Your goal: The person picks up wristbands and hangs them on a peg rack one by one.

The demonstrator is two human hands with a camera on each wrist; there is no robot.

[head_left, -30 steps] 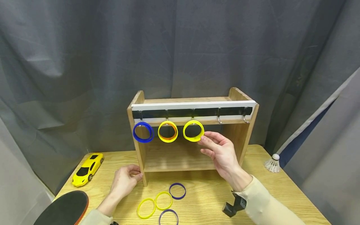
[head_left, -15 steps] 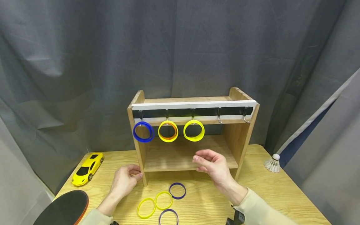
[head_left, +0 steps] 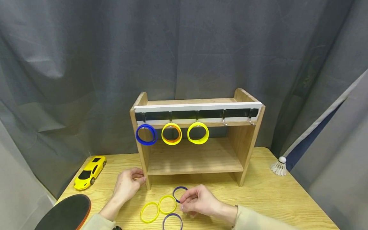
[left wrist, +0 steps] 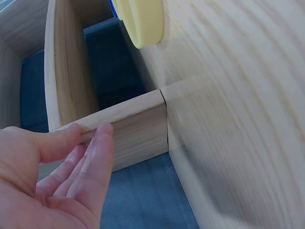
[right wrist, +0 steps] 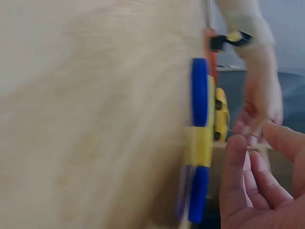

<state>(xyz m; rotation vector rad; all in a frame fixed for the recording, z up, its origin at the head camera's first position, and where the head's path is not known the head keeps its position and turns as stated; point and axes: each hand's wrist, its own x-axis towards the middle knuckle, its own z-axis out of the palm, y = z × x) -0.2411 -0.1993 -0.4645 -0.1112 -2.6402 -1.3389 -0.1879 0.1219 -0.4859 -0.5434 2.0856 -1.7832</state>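
My left hand (head_left: 128,185) holds the lower left front edge of the wooden shelf (head_left: 198,156), thumb and fingers on either side of the board (left wrist: 128,109). My right hand (head_left: 202,200) hovers by the table with loosely curled fingers and nothing in them. It partly covers the farther blue wristband (head_left: 173,193). Left of it lie two yellow wristbands, the nearer (head_left: 141,212) and the farther (head_left: 159,205), and another blue wristband (head_left: 172,214). On the shelf's hooks hang blue bands (head_left: 156,135), yellow bands with orange inside (head_left: 171,143), and yellow bands (head_left: 198,142).
Two bare hooks, one (head_left: 224,121) and another (head_left: 250,120), are at the rail's right. A yellow toy car (head_left: 90,172) and a black round paddle (head_left: 64,212) are on the left. A shuttlecock (head_left: 279,166) stands on the right. Grey curtains hang behind.
My right hand has left the yellow bands on the middle hook and come down, leftward, to the blue wristband on the table. My left hand has stayed at the shelf's edge.
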